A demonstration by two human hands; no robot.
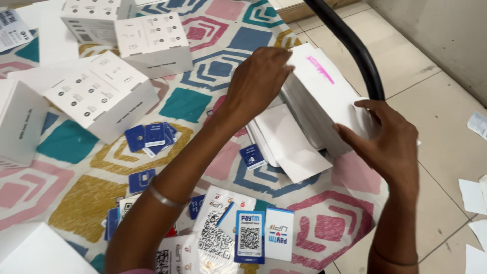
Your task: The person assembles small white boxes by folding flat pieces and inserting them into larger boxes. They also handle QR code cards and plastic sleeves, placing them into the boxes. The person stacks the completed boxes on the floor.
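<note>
Stack of white envelopes (324, 96) lies on the patterned mat (203, 101). Left hand (258, 76) presses flat on its top edge; right hand (385, 137) curls around the near end. Light, thin, slippery sheets; best gripped at both ends.

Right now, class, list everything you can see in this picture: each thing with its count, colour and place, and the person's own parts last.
White box stack: one pile, white with a pink mark on top, right of centre, held from both sides.
Flat white boxes: a few, fanned out below the stack.
Open white cartons: about four, upper left.
Small blue cards: a scatter, centre left and lower left.
Code stickers: several, blue and white, bottom centre.
Patterned mat: one, pink, teal, blue and yellow, under everything.
Black tube: one, upper right.
Paper scraps: several, white, on the tiled floor at right.
Left hand: flat on the stack's left side, bangle on wrist.
Right hand: grip on the stack's right end.
</note>
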